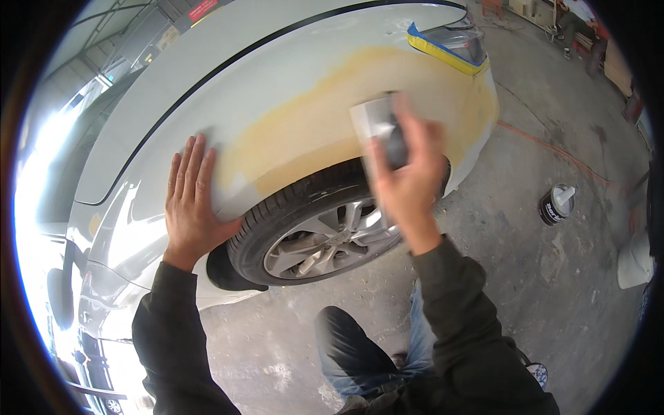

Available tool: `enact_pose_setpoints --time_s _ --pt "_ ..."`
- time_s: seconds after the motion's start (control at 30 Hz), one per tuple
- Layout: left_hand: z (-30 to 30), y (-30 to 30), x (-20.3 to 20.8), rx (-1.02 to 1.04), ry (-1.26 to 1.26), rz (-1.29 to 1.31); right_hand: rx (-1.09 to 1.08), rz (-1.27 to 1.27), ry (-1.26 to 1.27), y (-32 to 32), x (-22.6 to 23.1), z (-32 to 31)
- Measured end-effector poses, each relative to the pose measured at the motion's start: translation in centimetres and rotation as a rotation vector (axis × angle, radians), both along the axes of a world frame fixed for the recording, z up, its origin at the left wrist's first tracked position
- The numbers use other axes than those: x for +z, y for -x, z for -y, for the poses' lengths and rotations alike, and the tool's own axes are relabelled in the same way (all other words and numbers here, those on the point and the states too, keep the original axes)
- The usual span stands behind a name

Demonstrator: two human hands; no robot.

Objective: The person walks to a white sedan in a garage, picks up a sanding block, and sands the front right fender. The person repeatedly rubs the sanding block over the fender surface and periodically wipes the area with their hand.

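Note:
My left hand [191, 204] lies flat on the pale car fender [273, 86], fingers stretched out and holding nothing, just left of the front wheel arch. My right hand [416, 181] is wrapped round a sanding block [375, 119] with a dark top and a pale sheet at its edge. Motion smears both hand and block. The block is over a broad tan and yellow filler patch [304, 131] above the tyre [259, 238]; its underside is hidden. Blue and yellow masking tape [443, 57] edges the headlight [458, 43] beyond my right hand.
The alloy wheel [325, 249] stands below the fender, close to my knees. On the concrete floor at right is a dark can [553, 207] with something pale on top. An orange hose [553, 149] runs behind it. A white bucket [633, 263] stands at far right. Another person [577, 28] is far back.

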State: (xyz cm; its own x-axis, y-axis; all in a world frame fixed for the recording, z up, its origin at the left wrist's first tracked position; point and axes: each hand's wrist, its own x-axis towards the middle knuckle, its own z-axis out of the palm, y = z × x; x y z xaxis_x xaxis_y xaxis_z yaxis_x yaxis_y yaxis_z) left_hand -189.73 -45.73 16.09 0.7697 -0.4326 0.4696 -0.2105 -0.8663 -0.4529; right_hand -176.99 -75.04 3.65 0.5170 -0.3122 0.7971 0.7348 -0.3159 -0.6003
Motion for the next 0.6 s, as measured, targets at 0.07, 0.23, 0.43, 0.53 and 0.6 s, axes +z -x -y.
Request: enact_pose_setpoints --time_s 0.07,0.23,0.43,0.53,0.6 --pt "0.4 -0.1 0.2 -0.003 -0.007 0.0 -0.035 -0.013 -0.046 0.0 0.3 -0.1" --pt "0.0 -0.5 -0.4 -0.054 -0.041 0.012 0.146 0.062 0.21 5.1 4.1 -5.7" --pt "-0.9 0.3 -0.1 -0.004 -0.097 0.031 -0.012 -0.109 -0.059 -1.4 -1.9 2.2" --pt "-0.3 -0.3 -0.3 -0.018 -0.097 0.035 -0.038 -0.181 -0.183 -2.8 -3.9 4.6" --pt "-0.2 -0.4 -0.4 -0.017 -0.103 0.036 -0.04 -0.108 -0.108 -0.9 -1.3 1.3"
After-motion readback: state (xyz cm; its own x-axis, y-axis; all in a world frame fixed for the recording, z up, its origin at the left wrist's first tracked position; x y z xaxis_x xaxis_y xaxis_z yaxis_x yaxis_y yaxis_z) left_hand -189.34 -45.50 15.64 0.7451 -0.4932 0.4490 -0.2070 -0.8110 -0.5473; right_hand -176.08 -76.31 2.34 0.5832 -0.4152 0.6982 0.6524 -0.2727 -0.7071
